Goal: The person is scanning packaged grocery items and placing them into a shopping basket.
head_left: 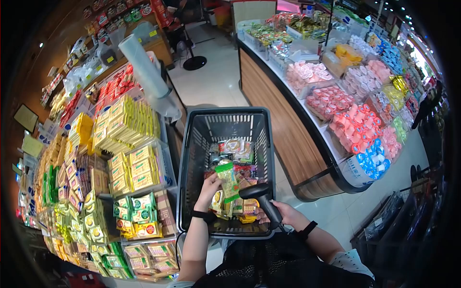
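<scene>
Over a black plastic basket (225, 113), my left hand (210, 188) is closed on a green and yellow snack packet (228, 182), gripping its left side. My right hand (280, 214) is wrapped round the handle of a black handheld scanner (261, 194), whose head points left toward the packet. Beneath both hands, the basket holds several wrapped snacks, with clear-wrapped packs (234, 150) toward its far end and yellow packets (249, 206) at the near end. The packet partly hides the items below it.
On the left stands a shelf of snack packs, including stacked yellow packs (126, 122) and green and white packets (142, 206). A plastic bag roll (144, 65) rises beside it. A curved wood-panelled counter (269, 103) with candy bins is on the right. A black round stand base (195, 63) is ahead.
</scene>
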{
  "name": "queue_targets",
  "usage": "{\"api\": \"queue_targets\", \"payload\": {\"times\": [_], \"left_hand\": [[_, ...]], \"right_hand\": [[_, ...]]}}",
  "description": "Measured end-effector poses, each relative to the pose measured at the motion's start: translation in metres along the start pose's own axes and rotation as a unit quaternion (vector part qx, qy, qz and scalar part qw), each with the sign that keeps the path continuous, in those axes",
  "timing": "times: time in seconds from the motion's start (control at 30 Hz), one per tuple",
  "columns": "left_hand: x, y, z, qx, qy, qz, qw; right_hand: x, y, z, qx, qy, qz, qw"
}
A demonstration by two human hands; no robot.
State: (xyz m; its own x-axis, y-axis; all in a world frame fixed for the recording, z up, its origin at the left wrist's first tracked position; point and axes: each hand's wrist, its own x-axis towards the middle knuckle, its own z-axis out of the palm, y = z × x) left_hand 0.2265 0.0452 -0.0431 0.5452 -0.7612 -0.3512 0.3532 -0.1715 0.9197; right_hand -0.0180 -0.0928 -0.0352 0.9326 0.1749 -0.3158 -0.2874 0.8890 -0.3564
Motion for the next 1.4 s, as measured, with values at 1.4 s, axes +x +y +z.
{"api": "queue_targets", "payload": {"times": [1.4], "left_hand": [[-0.291,0.078,-0.092,-0.179,0.43,0.327,0.822]], "right_hand": [[-0.003,0.003,0.03,0.051,0.078,-0.157,0.983]]}}
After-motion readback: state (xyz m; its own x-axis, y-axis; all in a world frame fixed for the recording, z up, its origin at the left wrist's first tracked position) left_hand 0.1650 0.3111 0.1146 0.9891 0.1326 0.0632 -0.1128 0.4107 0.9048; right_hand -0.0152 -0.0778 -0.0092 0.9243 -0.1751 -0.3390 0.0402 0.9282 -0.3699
